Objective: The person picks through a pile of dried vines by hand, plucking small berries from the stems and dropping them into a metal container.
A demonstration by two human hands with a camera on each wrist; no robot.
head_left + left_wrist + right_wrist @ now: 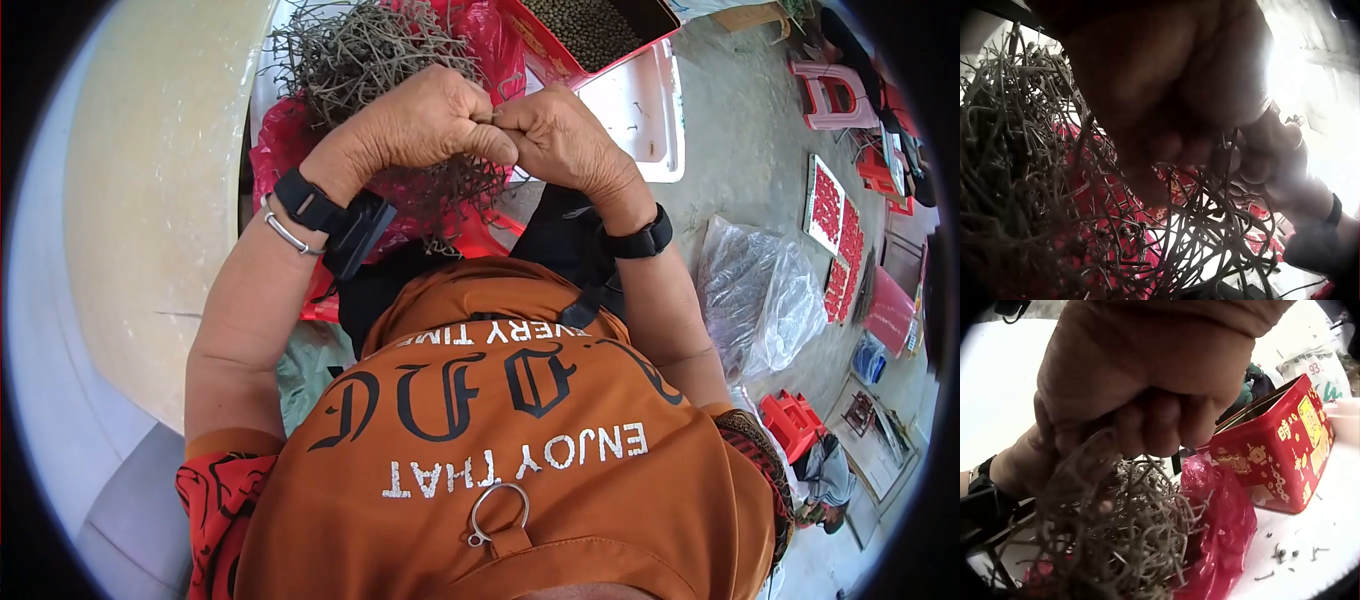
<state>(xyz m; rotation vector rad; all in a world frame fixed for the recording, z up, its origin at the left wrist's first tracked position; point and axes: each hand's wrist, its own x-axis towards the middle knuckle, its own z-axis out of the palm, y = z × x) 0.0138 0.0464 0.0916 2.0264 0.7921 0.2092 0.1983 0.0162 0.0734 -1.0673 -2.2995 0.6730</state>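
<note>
Thin dry grey-brown stems (370, 55) lie heaped on pink plastic (275, 150) at the top of the head view. The left hand (425, 120) and right hand (570, 140) meet knuckle to knuckle beside the heap, fingers curled round some stems that hang below them. In the left wrist view the stems (1197, 237) dangle under the dark left hand (1172, 81). The right wrist view has the right hand (1147, 375) with curled fingers over tangled stems (1154, 519); its fingertips are hidden.
A red tin (1272, 450) of small round dark pieces (580, 35) stands on a white tray (660, 120). A pale board (160, 200) is at left. Clear plastic (755, 295), red stools (790, 425) and trays of red pieces (825, 205) lie at right.
</note>
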